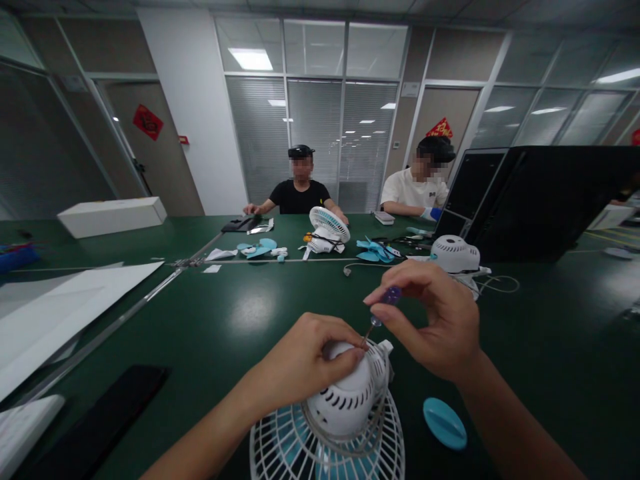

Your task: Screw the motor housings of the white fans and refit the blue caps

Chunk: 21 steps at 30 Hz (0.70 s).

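A small white fan point(345, 403) lies face down on the green table, its grille underneath and blue blades showing through. My left hand point(320, 360) rests over the top of the motor housing, thumb and fingers pressed together near the screwdriver's tip; whether a screw is pinched there I cannot make out. In my right hand point(435, 320) is a screwdriver point(391, 295) with a purple translucent handle, held between thumb and fingers. Its shaft slants down to the housing beside my left fingertips. A light blue oval knob-like part point(445, 423) lies right of the fan.
Across the table stand another white fan point(327, 230), blue blades point(260, 248) and a white fan base point(455, 255). A black monitor point(540, 200) is at the right. White sheets point(75, 313) and a black case point(100, 427) lie left. Two people sit opposite.
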Tool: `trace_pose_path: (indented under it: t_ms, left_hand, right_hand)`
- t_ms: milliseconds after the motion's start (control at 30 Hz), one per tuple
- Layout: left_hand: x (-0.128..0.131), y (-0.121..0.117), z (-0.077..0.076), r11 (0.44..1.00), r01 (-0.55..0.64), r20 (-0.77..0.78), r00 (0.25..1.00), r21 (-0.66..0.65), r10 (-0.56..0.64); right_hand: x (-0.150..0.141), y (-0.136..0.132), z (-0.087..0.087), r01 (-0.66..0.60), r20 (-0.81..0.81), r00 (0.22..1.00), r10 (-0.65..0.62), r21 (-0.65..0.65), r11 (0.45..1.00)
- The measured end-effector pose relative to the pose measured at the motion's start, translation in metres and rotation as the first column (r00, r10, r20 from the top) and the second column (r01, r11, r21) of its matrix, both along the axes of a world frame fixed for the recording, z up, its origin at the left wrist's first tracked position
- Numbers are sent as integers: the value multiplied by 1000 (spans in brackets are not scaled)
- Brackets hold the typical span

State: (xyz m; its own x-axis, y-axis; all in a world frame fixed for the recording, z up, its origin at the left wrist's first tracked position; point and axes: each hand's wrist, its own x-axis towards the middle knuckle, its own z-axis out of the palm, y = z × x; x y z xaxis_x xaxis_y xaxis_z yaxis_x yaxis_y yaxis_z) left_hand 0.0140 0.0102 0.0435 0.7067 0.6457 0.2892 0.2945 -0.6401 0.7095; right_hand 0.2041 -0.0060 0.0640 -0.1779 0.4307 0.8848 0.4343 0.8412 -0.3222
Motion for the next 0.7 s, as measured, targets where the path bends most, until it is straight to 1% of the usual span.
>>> trace_pose_path:
  t_ms: [67, 133, 167, 233, 300, 367, 433, 500, 533, 600, 700]
  left_hand:
    - [0, 0, 0, 1000, 9, -6, 1000, 6, -9]
    - [-1, 1, -1, 1000, 21, -12, 1000, 17, -21]
    - [-1, 1, -2, 999, 25, -12, 1000, 21, -25]
    - [-1, 2, -3, 999, 31, 0, 1000, 24, -31]
    - [-1, 2, -4, 999, 35, 22, 999, 25, -36]
    - [0, 2, -4, 999, 39, 36, 999, 22, -40]
    - [0, 1, -4, 999, 42, 37, 998, 17, -43]
    - [0, 1, -3, 999, 40, 37, 998, 8, -41]
    - [0, 1, -3, 999, 38, 38, 999, 5, -38]
    - [0, 1, -4, 999, 35, 42, 998, 3, -35]
    - [0, 2, -6, 1000, 23, 46, 999, 5, -24]
  right_hand:
    - [0, -1, -1, -87, -68, 994, 82, -73, 994]
    - [1, -2, 0, -201, -108, 977, 186, -157, 967]
    - [2, -3, 1, -244, -108, 968, 227, -194, 950]
    - [4, -5, 3, -284, -83, 959, 272, -263, 922]
    - [6, -5, 6, -277, -54, 960, 273, -292, 916]
    - [8, -4, 8, -216, -25, 976, 217, -255, 943]
    - [9, -3, 10, -97, -1, 995, 98, -153, 983]
    - [10, -3, 10, 9, 34, 999, -7, -54, 999]
    - [11, -3, 11, 27, 61, 998, -26, -27, 999]
    - [13, -5, 11, 2, 119, 993, 2, -32, 999]
    - [14, -8, 12, -52, 149, 987, 67, -107, 993]
